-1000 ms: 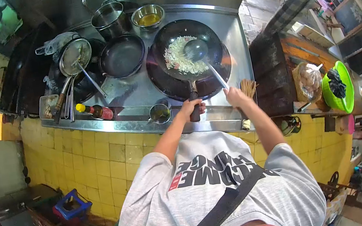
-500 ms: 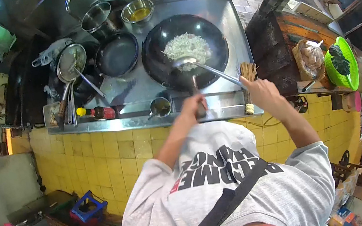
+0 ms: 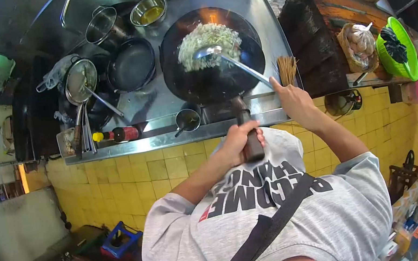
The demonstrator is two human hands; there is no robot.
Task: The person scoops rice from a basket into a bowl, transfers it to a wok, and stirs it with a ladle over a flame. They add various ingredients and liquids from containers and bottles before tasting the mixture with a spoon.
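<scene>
My left hand is wrapped round the dark handle of a large black wok. Inside the wok lies a heap of pale, finely cut food, its kind too blurred to name; orange flame shows at the far rim. A long metal ladle is gripped at its end by my right hand, its bowl resting against the food. Left of the wok stand a black frying pan and, nearer the edge, a small metal cup with a utensil in it.
A bowl of yellow liquid and a steel pot stand at the back. Strainers and a red sauce bottle lie left. A bamboo brush sits right, near a side table with a green basket.
My left hand has drawn the wok handle toward my body. The food has shifted toward the far side, the ladle bowl moved away from me with it, and flame has appeared at the far rim.
</scene>
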